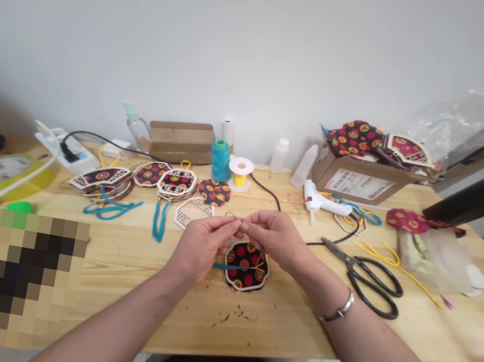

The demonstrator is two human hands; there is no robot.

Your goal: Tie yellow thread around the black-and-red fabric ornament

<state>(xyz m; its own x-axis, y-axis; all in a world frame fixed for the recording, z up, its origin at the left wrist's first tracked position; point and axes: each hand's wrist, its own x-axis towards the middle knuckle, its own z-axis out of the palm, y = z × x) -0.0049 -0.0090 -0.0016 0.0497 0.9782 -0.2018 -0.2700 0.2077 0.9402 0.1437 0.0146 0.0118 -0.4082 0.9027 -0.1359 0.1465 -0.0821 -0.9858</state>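
Over the middle of the table, my left hand (pixel 208 240) and my right hand (pixel 273 233) meet fingertip to fingertip, both closed in a pinch. A thin yellow cord (pixel 233 209) runs to the fingertips; its ends are mostly hidden by the fingers. Just below lies a scalloped ornament (pixel 246 267) of dark patterned fabric with a pale wooden rim. A teal tassel (pixel 231 267) with a yellow loop lies across that ornament. Behind my left hand are a bare wooden lattice frame (pixel 191 214) and patterned fabric rounds (pixel 215 192).
A spool of yellow cord (pixel 240 175) and a teal thread cone (pixel 221 162) stand at the back. To the right are black-handled scissors (pixel 363 277), a white glue gun (pixel 325 203) and a cardboard box (pixel 355 176). Stacked tasselled ornaments (pixel 177 184) and a power strip (pixel 67 151) are left.
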